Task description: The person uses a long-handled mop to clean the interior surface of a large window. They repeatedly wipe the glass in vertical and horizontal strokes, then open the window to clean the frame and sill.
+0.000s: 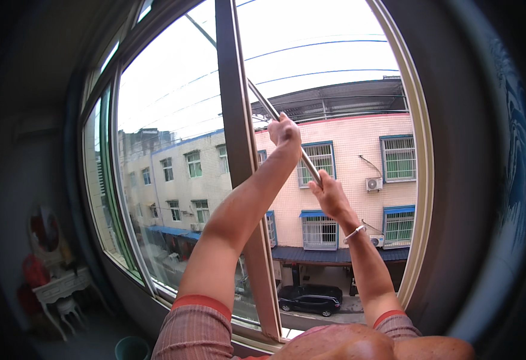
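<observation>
A slim metal pole (311, 165) slants up and to the left through the open part of the sliding window. My left hand (285, 131) grips it higher up, with the arm crossing in front of the sash's upright frame (236, 112). Lower down, my right hand (329, 193) closes around the pole near its lower end; a pale bangle (354, 233) circles that wrist. The upright frame hides part of the pole. Behind the left glass pane (168, 108), a thin bar continues along the same slant, and its far end is out of view.
The right window jamb (418, 180) stands beside my right arm, with a blue patterned curtain (515, 135) farther right. Indoors at left are a white dressing table (62, 285), a stool (69, 310) and a green bin (131, 348). Outside are cables, a tiled building (353, 130) and a parked black car (312, 299).
</observation>
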The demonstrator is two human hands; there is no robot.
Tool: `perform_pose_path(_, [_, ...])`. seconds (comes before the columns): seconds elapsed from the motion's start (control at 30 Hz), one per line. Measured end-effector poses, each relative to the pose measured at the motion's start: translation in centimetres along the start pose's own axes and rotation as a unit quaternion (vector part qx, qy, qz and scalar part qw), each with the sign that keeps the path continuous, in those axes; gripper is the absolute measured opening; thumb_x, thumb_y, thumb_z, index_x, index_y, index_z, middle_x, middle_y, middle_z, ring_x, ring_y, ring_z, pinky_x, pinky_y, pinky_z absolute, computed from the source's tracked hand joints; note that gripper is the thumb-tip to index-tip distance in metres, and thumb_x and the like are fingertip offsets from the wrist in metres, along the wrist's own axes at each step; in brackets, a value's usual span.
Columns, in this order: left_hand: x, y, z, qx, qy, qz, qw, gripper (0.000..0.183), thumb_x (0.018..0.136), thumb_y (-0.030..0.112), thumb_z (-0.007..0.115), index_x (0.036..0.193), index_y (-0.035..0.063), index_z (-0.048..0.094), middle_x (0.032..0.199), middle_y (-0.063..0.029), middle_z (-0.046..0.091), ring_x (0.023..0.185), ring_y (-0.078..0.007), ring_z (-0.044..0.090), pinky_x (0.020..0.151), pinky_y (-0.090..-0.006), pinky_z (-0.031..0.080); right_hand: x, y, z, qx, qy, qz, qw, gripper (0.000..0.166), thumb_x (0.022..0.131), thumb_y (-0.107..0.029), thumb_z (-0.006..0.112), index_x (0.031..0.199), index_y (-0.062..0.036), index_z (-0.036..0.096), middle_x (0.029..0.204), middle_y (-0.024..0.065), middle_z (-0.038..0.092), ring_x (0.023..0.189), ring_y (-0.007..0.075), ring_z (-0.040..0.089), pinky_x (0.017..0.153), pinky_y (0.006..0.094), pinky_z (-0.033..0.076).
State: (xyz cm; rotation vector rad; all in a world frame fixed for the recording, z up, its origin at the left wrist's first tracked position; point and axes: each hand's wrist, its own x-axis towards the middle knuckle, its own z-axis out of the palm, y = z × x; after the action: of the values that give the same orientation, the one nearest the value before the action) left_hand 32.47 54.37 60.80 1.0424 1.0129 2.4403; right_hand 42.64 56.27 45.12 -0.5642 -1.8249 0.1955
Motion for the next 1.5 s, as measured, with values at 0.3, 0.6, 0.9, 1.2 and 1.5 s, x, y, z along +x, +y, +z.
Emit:
perform_pose_path(0.3, [2.5, 2.0, -1.4, -0.013, 0.020, 0.070, 0.997, 0.059, 0.086, 0.009, 0.057, 0.139, 0.0059, 0.031, 0.094, -0.0209, 0.062, 0.059, -0.0233, 0.062, 0.047, -0.0343, 0.047, 6.3, -2.6, 1.5, 0.047, -0.013, -0.051, 0.997, 0.025, 0.090, -0.021, 0.066, 0.095, 0.0011, 0.056, 0.070, 0.0158, 0.057, 0.064, 0.0277, 0.055, 0.063, 0.0418, 0.043])
perform_pose_path(0.6, [-1.1, 6.1, -2.8, 0.200, 0.045, 0.112, 0.972, 0.043, 0.081, 0.024, 0.063, 0.109, -0.0080, 0.056, 0.110, -0.0288, 0.063, 0.102, -0.0405, 0.065, 0.089, -0.0450, 0.053, 12.4, -7.1, 5.1, 0.285, -0.071, -0.076, 0.953, 0.030, 0.090, -0.028, 0.061, 0.094, 0.0022, 0.061, 0.076, 0.0045, 0.060, 0.071, 0.0147, 0.056, 0.061, 0.0331, 0.047])
perform_pose_path(0.9, [0.1, 3.5, -2.2, 0.145, 0.120, 0.298, 0.936, 0.061, 0.075, 0.014, 0.069, 0.128, -0.0068, 0.045, 0.131, -0.0307, 0.051, 0.127, -0.0378, 0.049, 0.108, -0.0379, 0.037, 10.0, -6.8, 4.7, 0.351, -0.083, -0.023, 0.932, 0.022, 0.095, -0.023, 0.057, 0.087, -0.0025, 0.055, 0.066, 0.0033, 0.055, 0.048, 0.0107, 0.050, 0.040, 0.0284, 0.038])
perform_pose_path(1.2, [0.7, 0.3, -0.8, 0.064, -0.042, -0.013, 0.997, 0.037, 0.097, 0.033, 0.056, 0.109, -0.0013, 0.061, 0.105, -0.0193, 0.067, 0.098, -0.0311, 0.065, 0.084, -0.0395, 0.049, 5.6, -3.1, 2.8, 0.340, -0.097, 0.011, 0.935, 0.019, 0.095, -0.005, 0.050, 0.114, -0.0026, 0.050, 0.064, -0.0008, 0.049, 0.040, 0.0073, 0.047, 0.033, 0.0241, 0.037])
perform_pose_path(1.5, [4.4, 1.2, -0.7, 0.012, 0.023, -0.021, 0.999, 0.048, 0.100, 0.038, 0.049, 0.120, -0.0057, 0.054, 0.124, -0.0253, 0.059, 0.112, -0.0365, 0.061, 0.089, -0.0425, 0.050, 8.8, -4.4, 2.7, 0.140, -0.059, -0.061, 0.986, 0.026, 0.091, -0.009, 0.058, 0.115, 0.0019, 0.059, 0.086, 0.0139, 0.067, 0.076, 0.0211, 0.063, 0.070, 0.0357, 0.050])
